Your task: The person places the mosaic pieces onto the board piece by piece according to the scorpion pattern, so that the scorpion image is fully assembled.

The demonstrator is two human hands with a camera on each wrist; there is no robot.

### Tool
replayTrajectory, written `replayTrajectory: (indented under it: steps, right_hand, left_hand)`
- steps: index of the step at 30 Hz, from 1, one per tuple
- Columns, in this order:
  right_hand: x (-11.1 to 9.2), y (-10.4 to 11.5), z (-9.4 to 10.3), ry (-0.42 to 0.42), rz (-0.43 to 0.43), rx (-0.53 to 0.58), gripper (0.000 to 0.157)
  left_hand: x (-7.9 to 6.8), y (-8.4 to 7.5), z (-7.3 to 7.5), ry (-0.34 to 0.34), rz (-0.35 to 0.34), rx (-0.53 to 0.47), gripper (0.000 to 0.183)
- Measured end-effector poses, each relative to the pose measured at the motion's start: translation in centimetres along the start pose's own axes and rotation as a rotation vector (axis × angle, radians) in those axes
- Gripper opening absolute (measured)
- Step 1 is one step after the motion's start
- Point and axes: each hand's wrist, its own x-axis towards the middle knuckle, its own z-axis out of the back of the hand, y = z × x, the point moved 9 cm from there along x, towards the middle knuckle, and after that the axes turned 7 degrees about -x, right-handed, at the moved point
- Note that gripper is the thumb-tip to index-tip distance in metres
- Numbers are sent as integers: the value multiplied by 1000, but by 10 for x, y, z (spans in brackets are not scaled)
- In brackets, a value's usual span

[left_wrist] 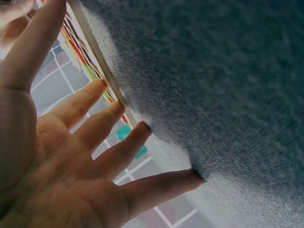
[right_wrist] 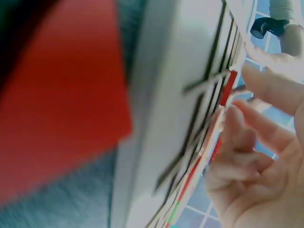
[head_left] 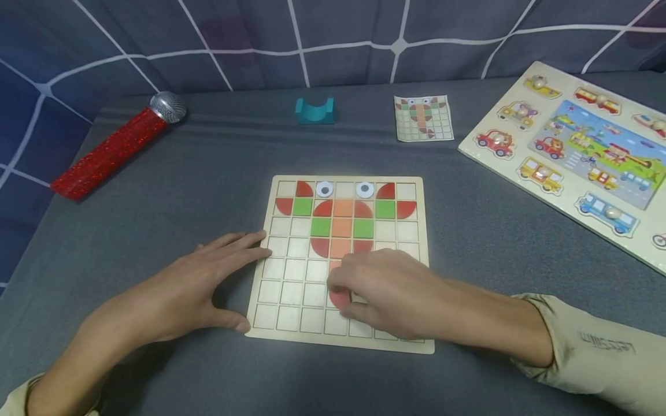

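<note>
A square wooden grid board [head_left: 260,306] lies on the grey table, with red quarter-circle, green square and orange square tiles and two googly-eye discs in its cells. My left hand [head_left: 192,289] has its fingers spread, with thumb and fingertips at the board's left edge; the left wrist view shows those fingers [left_wrist: 90,102] extended along that edge. Over the lower middle of the board, my right hand [head_left: 390,294] pinches a red quarter-circle tile [head_left: 339,299] between thumb and fingers at a cell. In the right wrist view that red tile [right_wrist: 228,88] appears between thumb and fingertips.
Behind the board are a teal U-shaped block [head_left: 315,113] and a small printed pattern card [head_left: 406,124]. A red glittery microphone [head_left: 114,150] lies at left, a vehicle peg puzzle [head_left: 512,167] at right. A large blurred red shape [right_wrist: 71,104] fills the right wrist view's left.
</note>
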Motion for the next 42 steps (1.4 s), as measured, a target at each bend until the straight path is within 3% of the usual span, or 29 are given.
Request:
replayTrajectory:
  steps: [7, 16, 27, 42]
  right_hand:
    - [-8, -3, -3, 95, 28, 14, 36]
    - [-1, 1, -3, 45, 72, -30, 14]
    - [4, -3, -5, 94, 18, -30, 22]
    - [7, -3, -6, 111, 29, -42, 15]
  left_hand:
    - [0, -1, 0, 2, -5, 1, 103]
    - [-1, -1, 1, -2, -8, -5, 102]
    - [0, 0, 0, 4, 3, 2, 103]
    - [-1, 0, 0, 3, -7, 2, 102]
